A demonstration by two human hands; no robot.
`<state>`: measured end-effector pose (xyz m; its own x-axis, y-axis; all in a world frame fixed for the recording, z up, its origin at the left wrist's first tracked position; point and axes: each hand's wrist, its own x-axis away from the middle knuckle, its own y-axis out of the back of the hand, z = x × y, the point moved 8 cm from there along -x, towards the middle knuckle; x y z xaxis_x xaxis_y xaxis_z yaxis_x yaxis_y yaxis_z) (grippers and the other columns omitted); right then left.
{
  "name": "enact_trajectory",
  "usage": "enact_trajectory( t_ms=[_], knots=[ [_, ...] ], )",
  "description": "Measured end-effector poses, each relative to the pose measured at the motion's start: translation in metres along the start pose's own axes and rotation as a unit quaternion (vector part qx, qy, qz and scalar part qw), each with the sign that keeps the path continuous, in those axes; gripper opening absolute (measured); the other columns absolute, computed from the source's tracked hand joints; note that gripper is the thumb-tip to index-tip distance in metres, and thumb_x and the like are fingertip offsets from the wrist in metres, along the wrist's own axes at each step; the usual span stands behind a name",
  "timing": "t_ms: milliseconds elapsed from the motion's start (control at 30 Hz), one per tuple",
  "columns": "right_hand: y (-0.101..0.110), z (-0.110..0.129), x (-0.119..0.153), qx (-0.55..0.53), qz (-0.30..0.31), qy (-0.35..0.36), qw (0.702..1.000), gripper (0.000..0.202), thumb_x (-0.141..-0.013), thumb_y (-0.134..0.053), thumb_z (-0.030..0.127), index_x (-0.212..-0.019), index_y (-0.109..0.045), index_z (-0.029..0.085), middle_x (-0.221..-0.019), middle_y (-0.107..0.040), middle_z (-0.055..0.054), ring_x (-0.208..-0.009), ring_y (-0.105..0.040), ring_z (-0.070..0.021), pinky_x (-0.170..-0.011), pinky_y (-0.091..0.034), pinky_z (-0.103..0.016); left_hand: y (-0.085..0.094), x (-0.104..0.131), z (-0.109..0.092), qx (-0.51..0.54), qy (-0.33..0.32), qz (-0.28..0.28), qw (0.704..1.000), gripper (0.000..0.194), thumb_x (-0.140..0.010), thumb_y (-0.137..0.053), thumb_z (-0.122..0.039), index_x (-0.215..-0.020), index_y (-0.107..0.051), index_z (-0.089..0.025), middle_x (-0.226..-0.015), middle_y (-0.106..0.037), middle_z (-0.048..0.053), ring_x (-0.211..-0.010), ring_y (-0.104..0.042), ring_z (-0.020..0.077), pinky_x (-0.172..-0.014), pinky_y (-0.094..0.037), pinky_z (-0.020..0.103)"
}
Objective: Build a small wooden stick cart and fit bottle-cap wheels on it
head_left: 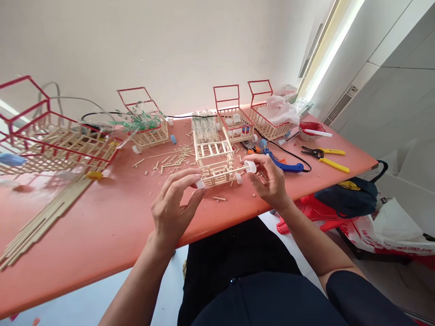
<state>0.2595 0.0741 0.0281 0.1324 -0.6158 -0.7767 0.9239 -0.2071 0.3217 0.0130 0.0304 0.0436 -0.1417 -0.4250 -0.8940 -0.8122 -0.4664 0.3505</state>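
Between both hands is a thin wooden stick (228,172) with a white plastic cap on each end. My left hand (176,199) pinches the left cap (200,183) between thumb and fingers. My right hand (270,181) has its thumb and fingers closed around the right cap (250,166). Just behind the stick stands a small unpainted cart frame (213,148) of wooden sticks, with a white cap wheel (238,178) at its near right corner. Whether the stick touches the frame I cannot tell. Short stick offcuts (178,157) lie scattered left of the frame.
Several red-edged stick carts (237,121) line the back of the orange table (136,231). Long sticks (47,217) lie at left. On the right are a blue glue gun (287,166), yellow-handled pliers (328,156) and a red paint tub (307,132). A black cord crosses the table.
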Motion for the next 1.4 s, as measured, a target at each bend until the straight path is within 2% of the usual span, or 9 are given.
enact_trajectory(
  t_ms=[133,333,500,700,900,1100,1267,1400],
  knots=[
    [-0.001,-0.0038,0.0007,-0.004,0.008,-0.025,1.0,0.032,-0.111,-0.071,0.049,-0.132,-0.073,0.025,-0.126,-0.085,-0.011,-0.089,-0.081,-0.0203,-0.077,-0.069,-0.034,0.0007,0.0006,-0.0001,-0.009,0.001,-0.003,1.0,0.039,-0.098,-0.086,-0.012,-0.131,-0.071,-0.027,-0.122,-0.084,0.009,-0.108,-0.085,0.0215,-0.094,-0.071,0.036],
    [0.0015,0.0018,-0.0007,0.002,-0.004,0.016,1.0,0.03,-0.112,-0.072,0.049,-0.131,-0.074,0.026,-0.123,-0.086,-0.009,-0.086,-0.08,-0.0187,-0.074,-0.067,-0.031,0.0024,0.0006,-0.0005,-0.014,-0.005,-0.012,1.0,0.04,-0.097,-0.087,-0.012,-0.132,-0.071,-0.026,-0.122,-0.085,0.009,-0.108,-0.085,0.0218,-0.095,-0.072,0.036],
    [0.0007,-0.0004,-0.0003,0.019,0.0,0.003,1.0,0.035,-0.112,-0.07,0.054,-0.132,-0.074,0.026,-0.127,-0.086,-0.01,-0.09,-0.081,-0.0199,-0.077,-0.069,-0.033,0.0023,-0.0006,-0.0013,-0.011,-0.01,-0.011,1.0,0.039,-0.098,-0.086,-0.014,-0.132,-0.071,-0.027,-0.122,-0.085,0.009,-0.106,-0.085,0.0218,-0.091,-0.072,0.036],
    [0.0019,0.0028,-0.0011,0.007,-0.007,0.017,1.0,0.03,-0.111,-0.073,0.049,-0.131,-0.074,0.027,-0.125,-0.086,-0.008,-0.086,-0.078,-0.0177,-0.074,-0.066,-0.031,0.0029,-0.0009,-0.0025,-0.007,-0.011,-0.009,1.0,0.043,-0.096,-0.087,-0.009,-0.132,-0.071,-0.025,-0.123,-0.084,0.01,-0.107,-0.085,0.0215,-0.092,-0.071,0.034],
    [0.0012,-0.0005,-0.001,0.012,-0.001,0.001,1.0,0.034,-0.111,-0.072,0.054,-0.13,-0.074,0.026,-0.123,-0.086,-0.009,-0.086,-0.078,-0.0188,-0.075,-0.067,-0.032,0.0035,-0.001,-0.0029,-0.017,-0.011,-0.014,1.0,0.04,-0.098,-0.086,-0.013,-0.133,-0.071,-0.027,-0.122,-0.085,0.008,-0.106,-0.085,0.0213,-0.09,-0.072,0.035],
    [0.0012,0.0,-0.0007,0.019,-0.006,0.012,1.0,0.033,-0.111,-0.072,0.053,-0.131,-0.074,0.027,-0.126,-0.086,-0.01,-0.091,-0.08,-0.0198,-0.076,-0.068,-0.032,0.0029,-0.0005,-0.0026,-0.017,-0.009,-0.017,1.0,0.041,-0.098,-0.085,-0.012,-0.133,-0.07,-0.028,-0.12,-0.085,0.007,-0.104,-0.085,0.0203,-0.087,-0.071,0.034],
    [0.0025,0.0011,-0.0006,0.002,-0.013,0.02,1.0,0.03,-0.111,-0.074,0.05,-0.13,-0.074,0.027,-0.125,-0.086,-0.008,-0.082,-0.076,-0.0167,-0.074,-0.066,-0.031,0.0033,-0.0005,-0.0023,-0.013,-0.009,-0.017,1.0,0.04,-0.099,-0.085,-0.014,-0.133,-0.07,-0.027,-0.122,-0.085,0.008,-0.099,-0.084,0.0195,-0.085,-0.071,0.034],
    [0.0032,0.0012,0.0001,-0.007,-0.011,0.015,1.0,0.029,-0.111,-0.074,0.049,-0.129,-0.074,0.027,-0.123,-0.086,-0.008,-0.084,-0.077,-0.0173,-0.075,-0.065,-0.031,0.0049,-0.0011,-0.0032,-0.007,-0.023,-0.023,0.999,0.04,-0.1,-0.086,-0.018,-0.135,-0.07,-0.028,-0.124,-0.084,0.008,-0.102,-0.083,0.0203,-0.082,-0.07,0.033]
  ],
)
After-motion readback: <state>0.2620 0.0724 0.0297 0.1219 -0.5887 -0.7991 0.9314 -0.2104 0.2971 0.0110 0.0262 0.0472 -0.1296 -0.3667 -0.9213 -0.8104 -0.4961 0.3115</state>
